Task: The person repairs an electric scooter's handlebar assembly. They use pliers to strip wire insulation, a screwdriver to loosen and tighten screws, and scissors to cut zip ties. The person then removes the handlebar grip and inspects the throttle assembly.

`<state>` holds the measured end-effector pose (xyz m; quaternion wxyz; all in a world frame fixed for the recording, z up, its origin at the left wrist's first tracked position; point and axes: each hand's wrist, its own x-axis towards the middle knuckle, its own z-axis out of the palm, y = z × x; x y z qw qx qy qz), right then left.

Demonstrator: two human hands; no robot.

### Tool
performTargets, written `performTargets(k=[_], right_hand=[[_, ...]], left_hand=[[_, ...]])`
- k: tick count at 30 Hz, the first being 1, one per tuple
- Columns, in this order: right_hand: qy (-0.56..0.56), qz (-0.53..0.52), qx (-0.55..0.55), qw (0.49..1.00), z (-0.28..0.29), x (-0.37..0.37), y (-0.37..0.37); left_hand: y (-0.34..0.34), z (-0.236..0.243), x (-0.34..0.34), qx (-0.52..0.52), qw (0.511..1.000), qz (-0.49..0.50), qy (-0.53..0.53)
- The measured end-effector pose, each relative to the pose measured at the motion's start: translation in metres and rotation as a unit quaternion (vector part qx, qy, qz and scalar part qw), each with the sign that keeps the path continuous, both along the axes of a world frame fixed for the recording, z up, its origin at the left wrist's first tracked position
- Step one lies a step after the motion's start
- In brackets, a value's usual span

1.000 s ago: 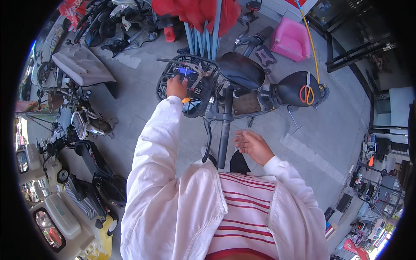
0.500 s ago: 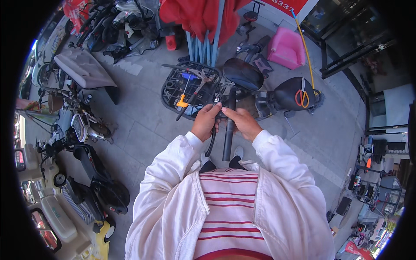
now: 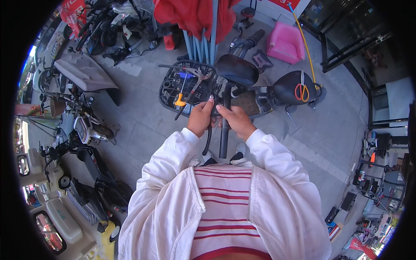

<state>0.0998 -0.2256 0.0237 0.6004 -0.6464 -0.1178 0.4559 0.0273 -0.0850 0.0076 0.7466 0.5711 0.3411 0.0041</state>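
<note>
An electric scooter stands in front of me, its black handlebar grip (image 3: 223, 145) pointing toward my body. Beside the grip curves a black brake lever (image 3: 208, 141). My left hand (image 3: 200, 118) is closed at the lever's upper end, thumb pointing up. From the other side my right hand (image 3: 239, 121) wraps the handlebar, its thumb lying near the left one. Fingers partly hide the lever's mount. In the black basket (image 3: 162, 92) lie a screwdriver with an orange T-shaped handle (image 3: 180, 102) and a long-handled tool with worn reddish jaws (image 3: 202, 78).
Orange-handled scissors (image 3: 302, 92) rest on the scooter's black seat (image 3: 286, 89). Behind the basket stands a folded red canopy (image 3: 195, 17) on poles. A pink armchair (image 3: 285, 43) is at the far right; parked scooters (image 3: 104, 182) line the left.
My thumbs, close together before, are now slightly apart, the left one pointing further up. The whole view has shifted a little. Both hands stay at the handlebar.
</note>
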Motion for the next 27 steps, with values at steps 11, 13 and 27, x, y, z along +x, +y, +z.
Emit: performTargets(k=[11,13,27], right_hand=[[0.221,0.021,0.220,0.950,-0.044,-0.010,-0.016],[0.172,0.024,0.147,0.974,-0.029,-0.016,-0.017],[0.053,-0.009,0.036,0.998,-0.012,-0.041,-0.028]], left_hand=[[-0.016,0.049,-0.011,0.144,0.987,-0.043,-0.064],[-0.010,0.026,-0.021,-0.018,0.999,-0.024,-0.039],[-0.027,0.014,-0.046,-0.018,0.999,-0.010,-0.047]])
